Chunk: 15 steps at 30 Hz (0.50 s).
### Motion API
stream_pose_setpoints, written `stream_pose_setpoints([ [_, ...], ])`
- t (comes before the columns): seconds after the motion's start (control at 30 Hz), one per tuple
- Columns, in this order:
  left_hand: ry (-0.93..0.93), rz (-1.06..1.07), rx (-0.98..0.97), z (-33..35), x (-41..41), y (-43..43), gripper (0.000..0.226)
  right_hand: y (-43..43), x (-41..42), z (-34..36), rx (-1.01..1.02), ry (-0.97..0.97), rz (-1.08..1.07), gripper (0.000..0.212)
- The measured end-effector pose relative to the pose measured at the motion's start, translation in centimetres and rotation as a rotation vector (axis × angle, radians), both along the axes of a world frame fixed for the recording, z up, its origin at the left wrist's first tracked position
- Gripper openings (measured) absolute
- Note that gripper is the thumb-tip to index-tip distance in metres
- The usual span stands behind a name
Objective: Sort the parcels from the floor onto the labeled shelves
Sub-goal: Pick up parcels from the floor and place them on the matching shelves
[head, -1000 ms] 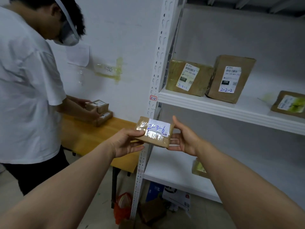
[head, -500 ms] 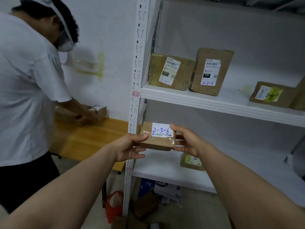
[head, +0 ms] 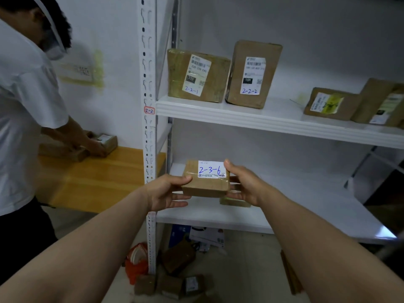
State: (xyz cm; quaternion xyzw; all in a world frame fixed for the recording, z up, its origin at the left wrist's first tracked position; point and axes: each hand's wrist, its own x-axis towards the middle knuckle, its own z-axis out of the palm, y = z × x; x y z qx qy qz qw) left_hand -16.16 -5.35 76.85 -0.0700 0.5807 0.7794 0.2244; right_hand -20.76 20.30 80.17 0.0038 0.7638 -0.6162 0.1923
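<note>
- While both hands hold it up, the parcel marked 2-3-6 (head: 205, 182) sits in the air just above the front of the lower shelf (head: 306, 206), a white board in a white metal rack.
- The left hand (head: 166, 191) grips its near-left corner, thumb on top and fingers curled beneath; the right hand (head: 244, 184) clasps the right end, thumb on the top edge and fingers under.
- A small flat parcel (head: 235, 202) lies on that lower shelf, partly hidden under the right hand.
- The room has plain white walls and a pale floor, where brown parcels (head: 175, 278) lie beside an orange bag (head: 136, 263) at the foot of the slotted post (head: 148, 62).
- To the left, another person (head: 26, 106) in a white shirt handles boxes on a yellow wooden table (head: 98, 178).
- A red-edged tag (head: 149, 110) on the post reads "2-2", level with the upper shelf (head: 262, 119).
- On that shelf stand a box (head: 197, 76) hand-marked "2-2-1", printed "220", and just beside it a taller box (head: 252, 74) marked "2-2-2", printed "15H".
- Two more parcels (head: 332, 103) lie further right; their labels are unreadable.
- A second ago the held parcel crossed the post; now it is wholly right of it, level, with both grips unchanged.
</note>
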Motion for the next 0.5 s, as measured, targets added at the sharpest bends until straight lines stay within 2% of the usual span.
stream_pose_setpoints([
  [0.33,-0.059,-0.084,-0.059,-1.5,-2.5,6.4,0.062,5.4,-0.2,-1.4,0.011,-0.048,-0.151,0.043],
  [0.5,-0.120,-0.105,-0.105,-3.5,-4.4,9.3,0.069,7.8,-2.0,-3.6,0.057,-0.129,-0.163,0.055],
])
